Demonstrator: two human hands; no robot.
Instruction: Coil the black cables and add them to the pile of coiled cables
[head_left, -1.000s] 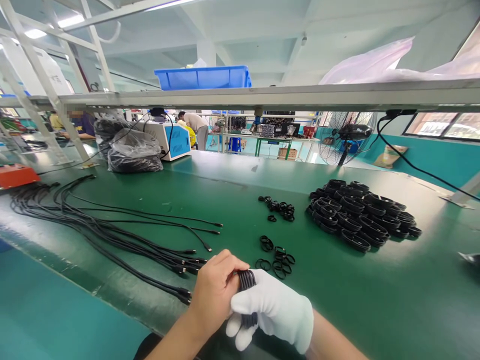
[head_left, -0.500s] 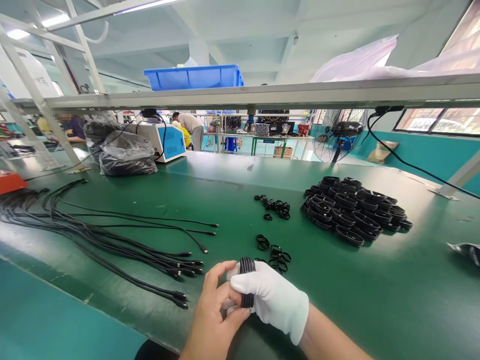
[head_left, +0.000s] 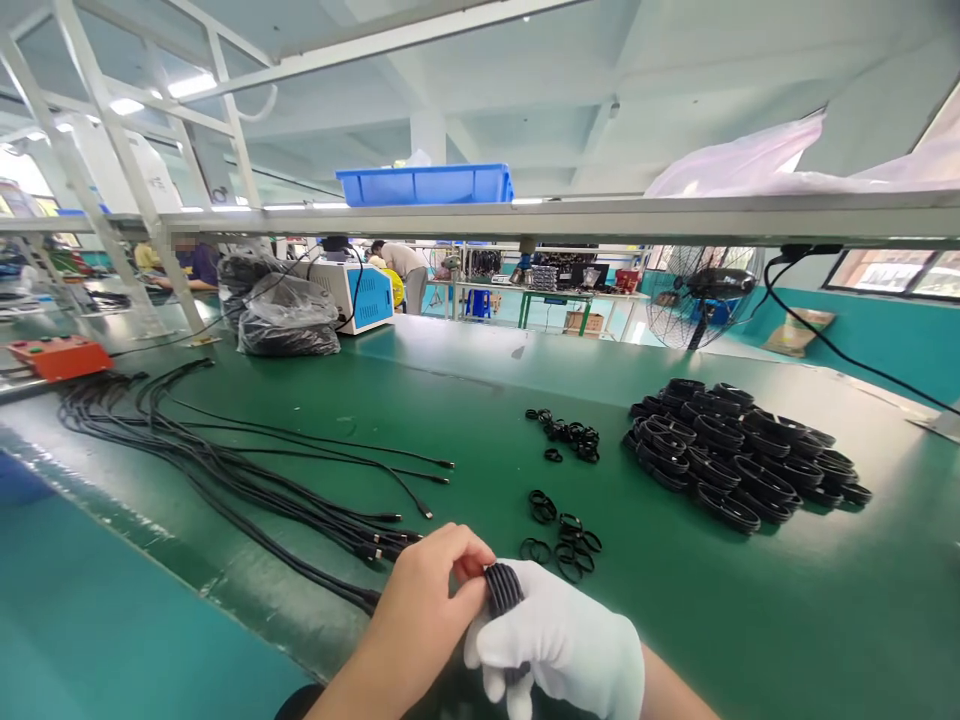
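One gloved right hand (head_left: 559,640) is gripping a coiled cable (head_left: 503,590) over the desk (head_left: 420,400); the bare left hand (head_left: 427,595) is touching its top, grip unclear. Winding is apparently proceeding, next probably needing tightly held loops.

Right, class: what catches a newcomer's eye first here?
Probably the white-gloved right hand at bottom centre, holding a black coil with the bare left hand against it. Next, the heap of black coils to the right, then the black cables on the green bench at left.
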